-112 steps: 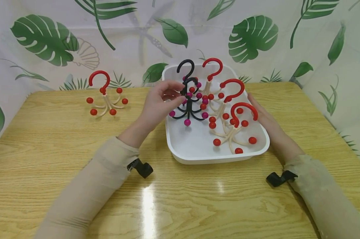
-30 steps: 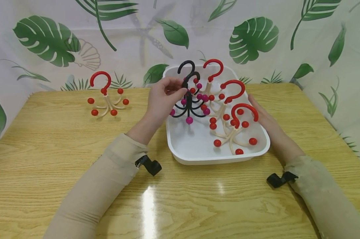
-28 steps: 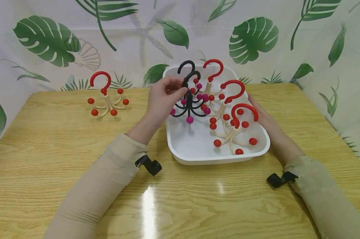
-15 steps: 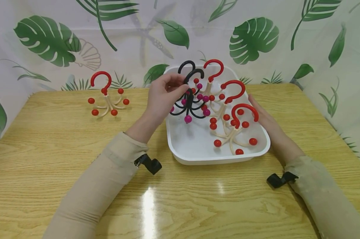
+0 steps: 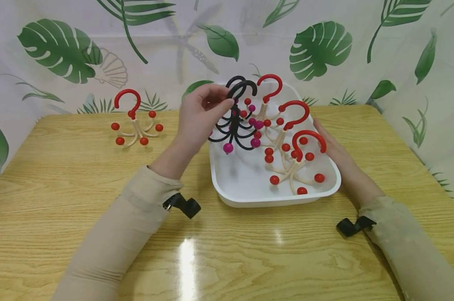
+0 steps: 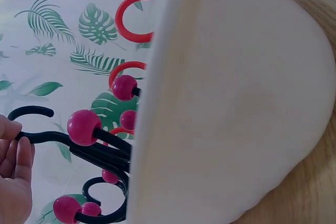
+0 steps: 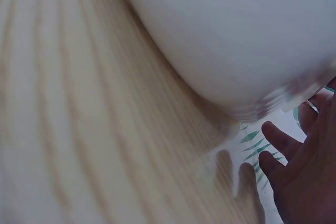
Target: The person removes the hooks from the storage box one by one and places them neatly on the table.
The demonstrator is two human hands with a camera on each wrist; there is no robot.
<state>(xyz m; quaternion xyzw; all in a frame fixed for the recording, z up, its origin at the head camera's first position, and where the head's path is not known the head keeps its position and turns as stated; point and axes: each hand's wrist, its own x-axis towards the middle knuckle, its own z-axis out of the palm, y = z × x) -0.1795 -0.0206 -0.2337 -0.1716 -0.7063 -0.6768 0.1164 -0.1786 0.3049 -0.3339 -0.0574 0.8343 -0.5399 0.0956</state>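
My left hand (image 5: 198,119) pinches the base of the curved hook on a black claw-shaped hanger (image 5: 234,127) with magenta balls on its arm ends. In the head view that hanger hangs over the left side of a white plastic basin (image 5: 249,202), a shadow beneath it. The left wrist view shows thumb and fingers on the black hook (image 6: 44,136), while the basin wall hides the lower arms. Behind it, partly covered, stands a second black hanger (image 5: 232,78). My right hand (image 5: 336,152) rests against the basin's right outer wall; in the right wrist view its fingers (image 7: 281,140) are spread and fairly straight.
Inside the basin, three cream hangers with red hooks and balls, such as the nearest one (image 5: 292,169), fill the right side. Another red-and-cream hanger (image 5: 134,125) stands on the wooden table (image 5: 80,179) at left. A leaf-patterned backdrop (image 5: 249,50) rises behind the table.
My left hand has risen and shifted slightly left, lifting and tilting the black hanger; its hook now overlaps the rear black one. My right hand and the basin have stayed in place.
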